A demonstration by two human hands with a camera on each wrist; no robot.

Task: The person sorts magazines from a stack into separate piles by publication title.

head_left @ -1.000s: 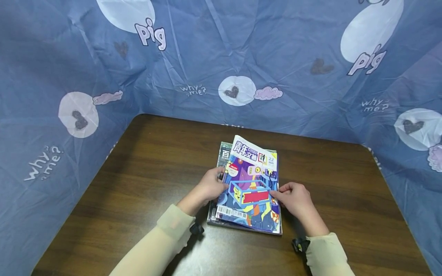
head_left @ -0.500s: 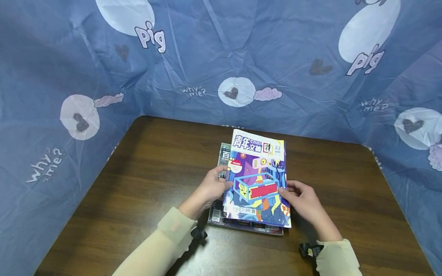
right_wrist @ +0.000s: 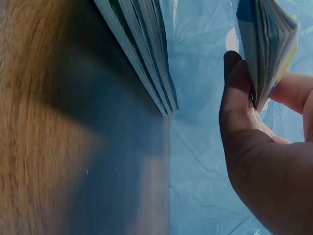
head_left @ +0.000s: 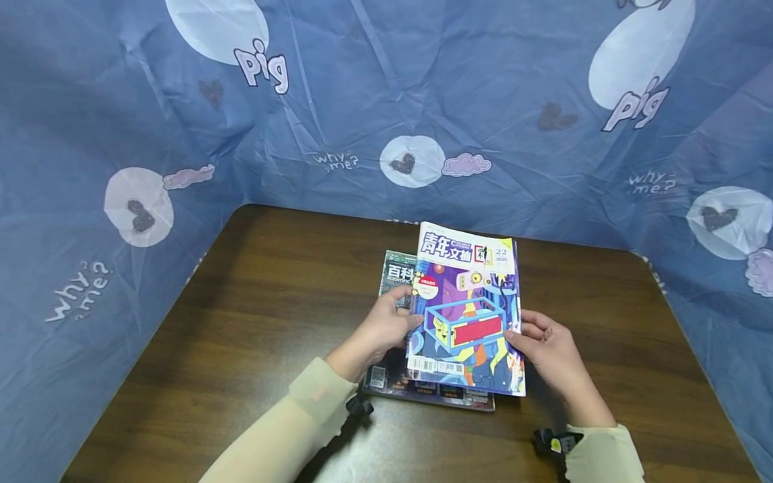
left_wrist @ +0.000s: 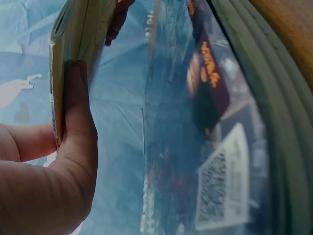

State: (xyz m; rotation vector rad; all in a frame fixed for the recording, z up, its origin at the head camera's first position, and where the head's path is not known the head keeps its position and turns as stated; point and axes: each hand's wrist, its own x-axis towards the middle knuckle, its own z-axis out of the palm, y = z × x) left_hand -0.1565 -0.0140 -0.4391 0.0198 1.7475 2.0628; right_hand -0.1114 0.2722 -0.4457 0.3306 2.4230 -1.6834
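Note:
Both hands hold a colourful magazine [head_left: 468,295] with a white title band and a blue and purple cover. My left hand [head_left: 386,327] pinches its left edge, thumb on the cover. The right hand [head_left: 551,352] pinches the opposite edge between thumb and fingers. Under it lies a stack of darker magazines [head_left: 395,382], its left side and bottom strip showing. In the left wrist view a gap separates the held magazine [left_wrist: 73,44] from the glossy top cover of the stack [left_wrist: 195,147]. The right wrist view shows the stack's page edges [right_wrist: 142,54] apart from the held magazine [right_wrist: 266,44].
The stack rests on a dark brown wooden table [head_left: 290,288] with rounded far corners. A blue printed cloth [head_left: 338,87] hangs behind the table and along both sides. Each wrist carries a small black camera [head_left: 360,406] near a pale sleeve [head_left: 284,419].
The colourful magazine has risen off the stack and shifted to the right, carried by both hands. More of the darker top cover now shows on the left and below.

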